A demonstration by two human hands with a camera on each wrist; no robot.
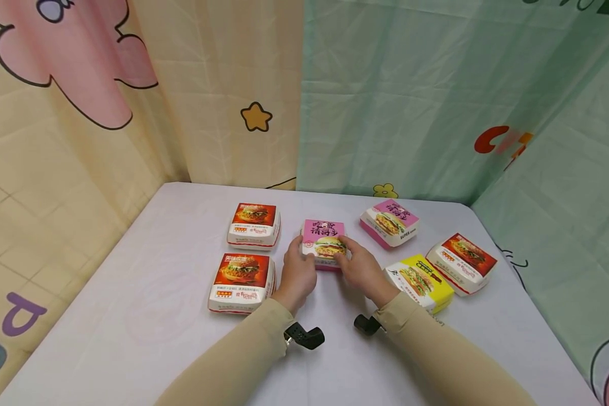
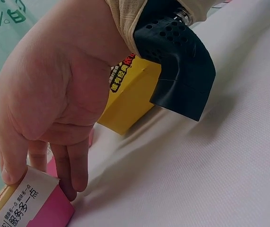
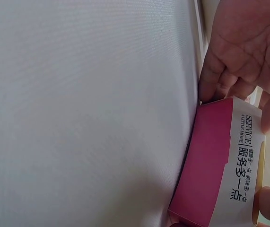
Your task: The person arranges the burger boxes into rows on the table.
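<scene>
A pink burger box (image 1: 323, 242) sits on the white table (image 1: 132, 321) in the middle of the head view. My left hand (image 1: 304, 255) grips its left side and my right hand (image 1: 344, 257) grips its right side, thumbs on the lid. The left wrist view shows my left hand (image 2: 40, 177) with the thumb on the box's top edge and the fingers down its pink side (image 2: 35, 205). In the right wrist view the pink box (image 3: 220, 165) lies on the cloth, with my right fingers (image 3: 220, 80) against its end.
Two red burger boxes (image 1: 254, 225) (image 1: 242, 282) lie left of my hands. Another pink box (image 1: 389, 223), a yellow box (image 1: 420, 282) (image 2: 130, 94) and a red box (image 1: 462, 263) lie to the right. Cartoon curtains (image 1: 385, 113) close off the table's back and sides.
</scene>
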